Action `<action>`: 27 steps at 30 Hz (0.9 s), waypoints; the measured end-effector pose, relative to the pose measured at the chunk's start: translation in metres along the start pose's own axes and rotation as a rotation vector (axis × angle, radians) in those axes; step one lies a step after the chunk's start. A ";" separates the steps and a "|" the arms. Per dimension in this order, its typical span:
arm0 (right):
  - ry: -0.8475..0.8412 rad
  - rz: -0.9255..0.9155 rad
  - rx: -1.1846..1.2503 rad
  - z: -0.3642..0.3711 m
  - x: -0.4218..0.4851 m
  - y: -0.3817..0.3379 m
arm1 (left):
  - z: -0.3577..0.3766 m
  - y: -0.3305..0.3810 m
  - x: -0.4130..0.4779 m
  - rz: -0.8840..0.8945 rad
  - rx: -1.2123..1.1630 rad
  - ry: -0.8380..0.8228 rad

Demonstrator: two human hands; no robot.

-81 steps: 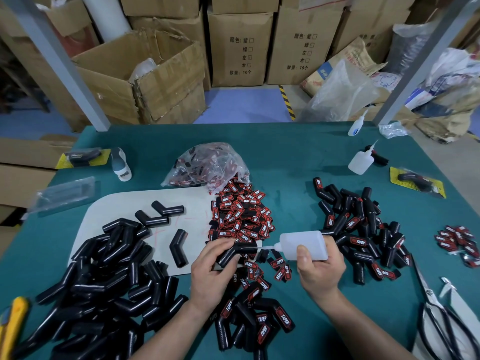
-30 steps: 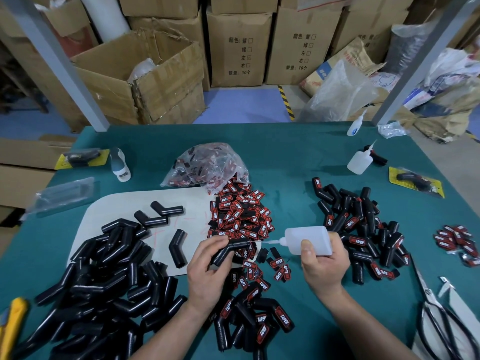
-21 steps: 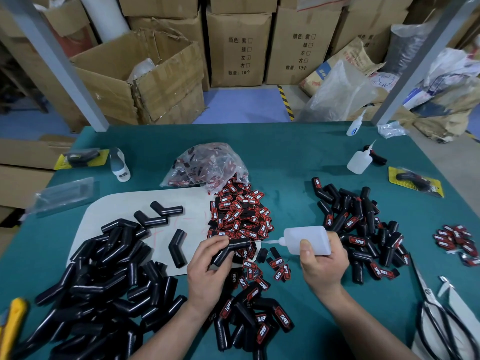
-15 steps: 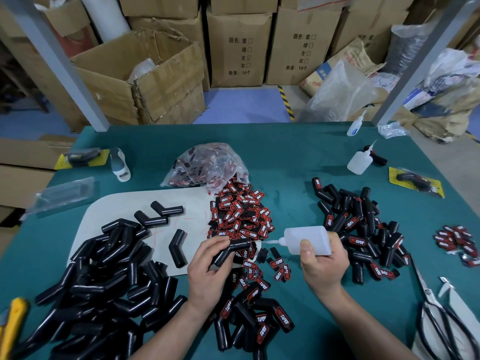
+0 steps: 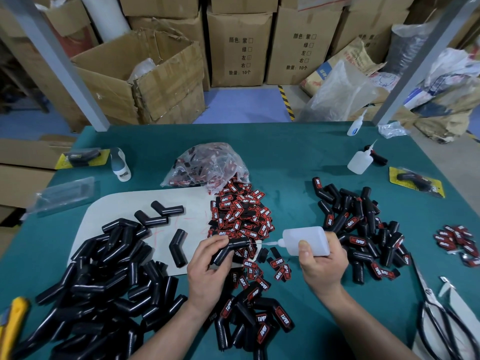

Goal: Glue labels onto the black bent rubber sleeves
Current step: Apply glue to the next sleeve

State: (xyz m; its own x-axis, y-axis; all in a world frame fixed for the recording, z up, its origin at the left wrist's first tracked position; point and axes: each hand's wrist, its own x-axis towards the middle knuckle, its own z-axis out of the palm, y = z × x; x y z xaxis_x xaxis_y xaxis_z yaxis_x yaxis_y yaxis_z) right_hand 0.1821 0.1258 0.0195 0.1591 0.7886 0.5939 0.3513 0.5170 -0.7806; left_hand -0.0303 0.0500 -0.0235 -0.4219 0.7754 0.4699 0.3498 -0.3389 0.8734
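Pinching the bent sleeve (image 5: pixel 232 248) by its ribbed leg, my left hand (image 5: pixel 207 268) holds it just left of the glue bottle (image 5: pixel 305 241), which my right hand (image 5: pixel 323 265) grips. I judge the sleeve light, soft and grippy.

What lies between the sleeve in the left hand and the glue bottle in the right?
Head view: only the glue bottle's thin nozzle, aimed at the sleeve's end; loose red-and-black labels lie on the table beneath.
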 end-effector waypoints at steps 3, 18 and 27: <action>0.003 0.012 -0.008 0.001 -0.001 -0.001 | 0.000 0.000 0.000 -0.014 -0.021 0.007; 0.019 0.005 0.057 0.002 -0.004 0.000 | 0.000 0.001 -0.001 -0.081 -0.044 -0.004; 0.014 -0.001 0.128 0.002 -0.011 -0.001 | 0.002 -0.005 -0.005 0.054 0.018 -0.068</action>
State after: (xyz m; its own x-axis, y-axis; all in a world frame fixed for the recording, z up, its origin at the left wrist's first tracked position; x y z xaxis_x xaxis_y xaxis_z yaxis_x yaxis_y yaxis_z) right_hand 0.1784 0.1177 0.0131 0.1719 0.7839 0.5967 0.2314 0.5566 -0.7979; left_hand -0.0281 0.0492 -0.0299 -0.3443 0.7911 0.5055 0.3856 -0.3718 0.8444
